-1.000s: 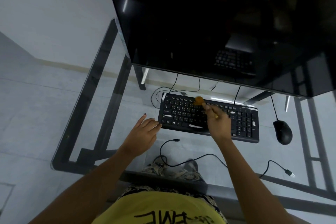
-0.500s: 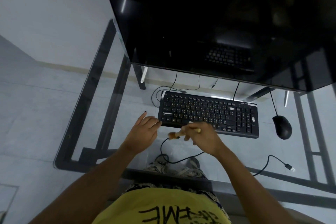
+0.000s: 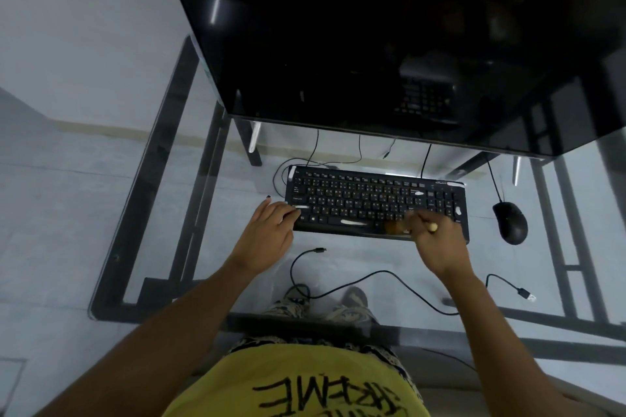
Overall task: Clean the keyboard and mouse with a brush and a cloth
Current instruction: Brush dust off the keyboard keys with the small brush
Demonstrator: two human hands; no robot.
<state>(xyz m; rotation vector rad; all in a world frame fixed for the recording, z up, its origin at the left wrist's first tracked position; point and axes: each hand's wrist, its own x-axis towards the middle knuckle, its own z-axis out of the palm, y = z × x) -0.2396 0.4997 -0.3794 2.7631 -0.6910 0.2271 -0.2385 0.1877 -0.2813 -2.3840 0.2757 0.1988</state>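
Observation:
A black keyboard [image 3: 366, 200] lies on the glass desk under the monitor. My right hand [image 3: 437, 244] is closed around a small wooden-handled brush [image 3: 394, 226], whose brown bristles touch the keyboard's front edge right of the space bar. My left hand [image 3: 267, 234] rests flat on the glass with its fingertips against the keyboard's left front corner. A black mouse [image 3: 511, 222] sits to the right of the keyboard, untouched. No cloth is in view.
A large dark monitor [image 3: 389, 44] overhangs the desk's far half. A loose black cable [image 3: 369, 278] curls on the glass desk [image 3: 162, 213] near my hands, with a USB plug [image 3: 526, 294] at the right. Dark frame bars and the floor show beneath.
My right hand swept the brush from the keyboard's upper middle down off its front edge, then right, back onto the lower right of the keyboard. My left hand stayed at the left corner.

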